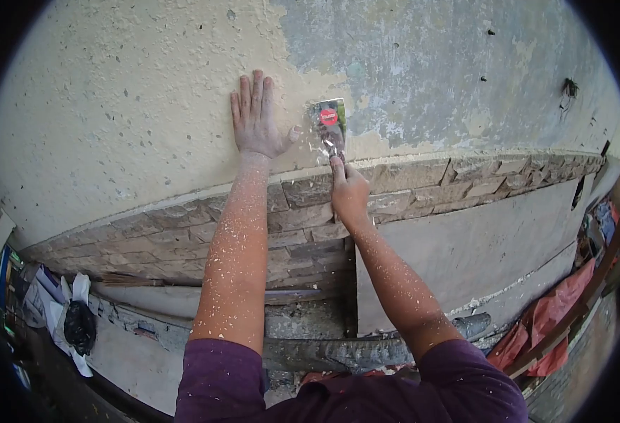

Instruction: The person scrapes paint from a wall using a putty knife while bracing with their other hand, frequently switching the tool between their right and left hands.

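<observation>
We saw the left hand [257, 130] spread open against the wall [106, 134], fingers pointing up over cream paint [176, 77]; the right hand [351, 192], well clear of the left, was clamped round the handle of a scraper [330, 125]; the scraper's blade pointed up at the wall, near where the cream met a grey patch [437, 77]; we noticed stone blocks [394, 203] below, and pale flakes speckling both forearms [236, 275].
</observation>
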The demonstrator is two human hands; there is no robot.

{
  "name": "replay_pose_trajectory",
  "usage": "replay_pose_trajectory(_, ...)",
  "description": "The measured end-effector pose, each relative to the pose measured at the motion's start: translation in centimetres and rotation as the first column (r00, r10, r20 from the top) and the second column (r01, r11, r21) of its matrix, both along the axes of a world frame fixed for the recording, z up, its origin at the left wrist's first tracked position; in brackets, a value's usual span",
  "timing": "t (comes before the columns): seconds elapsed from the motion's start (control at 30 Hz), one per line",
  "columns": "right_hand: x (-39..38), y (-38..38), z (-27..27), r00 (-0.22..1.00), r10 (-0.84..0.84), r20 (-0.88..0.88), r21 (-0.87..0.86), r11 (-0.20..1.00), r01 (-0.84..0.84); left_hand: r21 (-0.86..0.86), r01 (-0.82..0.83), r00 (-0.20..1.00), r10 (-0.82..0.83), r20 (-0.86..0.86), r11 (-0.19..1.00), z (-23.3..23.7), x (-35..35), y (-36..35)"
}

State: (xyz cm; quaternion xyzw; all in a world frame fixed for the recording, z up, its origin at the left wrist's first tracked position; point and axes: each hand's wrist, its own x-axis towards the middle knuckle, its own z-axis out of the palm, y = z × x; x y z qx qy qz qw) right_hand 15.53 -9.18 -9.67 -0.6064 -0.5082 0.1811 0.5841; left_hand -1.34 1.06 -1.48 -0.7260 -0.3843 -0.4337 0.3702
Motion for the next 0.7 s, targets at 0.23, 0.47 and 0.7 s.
replay_pose_trajectory(0.23,-0.8,0.4,1.5,0.995,-0.02,-0.099,-0.068,0.998,0.013,-0.008,0.001,1.0,-0.001,0.007,1.0,0.1,0.1,0.0)
replay_pose_trajectory(0.47,-1.1,-2.4,-4.8,0.974,0.038,-0.225,-0.194,0.977,-0.083,0.012,0.052,0.998,-0.052,0.024,0.999,0.1,-0.1,0.6)
replay_pose_trajectory(0.7,0.4,2.0,0.4,0.987,0.009,-0.16,0.033,0.999,-0.004,0.007,0.042,0.999,-0.042,0.02,0.999,0.0,0.1,0.5)
